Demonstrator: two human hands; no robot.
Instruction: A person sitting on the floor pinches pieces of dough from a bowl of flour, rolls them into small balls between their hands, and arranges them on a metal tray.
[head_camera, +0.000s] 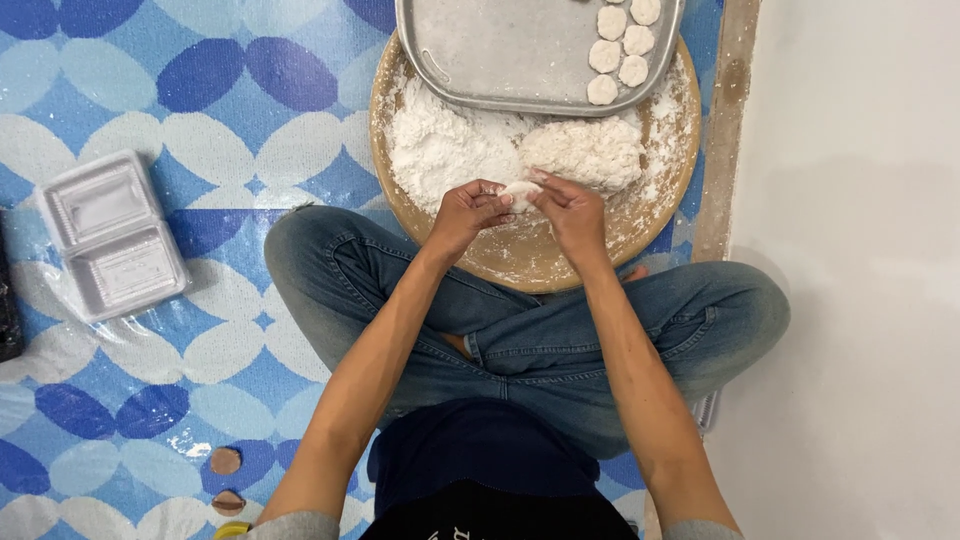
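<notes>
I sit cross-legged in jeans on a patterned floor mat. My left hand (468, 213) and my right hand (570, 208) together pinch a small white piece of dough (521, 191) over a round wooden board (520, 260). On the board, just beyond my fingers, lie a heap of white flour (440, 145) and a lump of floured dough (585, 152). A metal tray (500, 50) rests on the board's far edge, with several small flat dough rounds (620, 45) in its right corner.
An open white foam food box (110, 235) lies on the blue and white mat at the left. A white wall (860, 250) rises at the right, past a strip of bare floor edge (725, 130). Two small brown discs (226, 478) lie near my left knee.
</notes>
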